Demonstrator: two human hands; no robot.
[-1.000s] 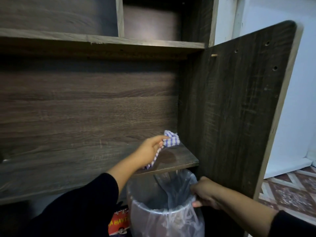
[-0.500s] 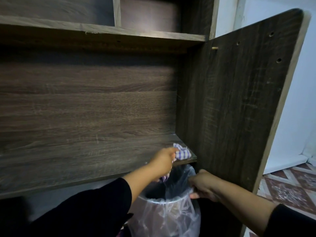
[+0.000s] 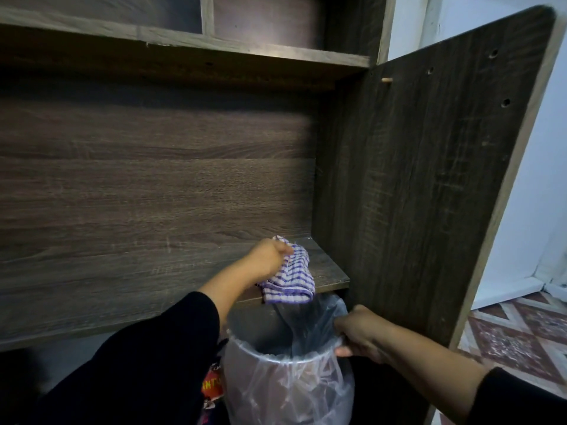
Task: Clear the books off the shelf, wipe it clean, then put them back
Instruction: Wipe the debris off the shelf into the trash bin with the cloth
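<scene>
My left hand [image 3: 267, 259], fingers clamped on the cloth [image 3: 291, 274], has swept to the shelf [image 3: 328, 268] edge at lower centre, over the bin [image 3: 285, 360] my right hand [image 3: 359, 335] grips.

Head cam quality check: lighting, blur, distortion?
Head view: dim overall, with the lower left in deep shadow; a bright patch lies on the upper shelf; the side panel bows from wide-angle distortion; the cloth and both hands stay fairly sharp.

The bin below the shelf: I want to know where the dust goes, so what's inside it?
The bin holds a clear plastic liner; the right hand grips its rim. Nothing else shows inside, and the bottom is hidden.
</scene>
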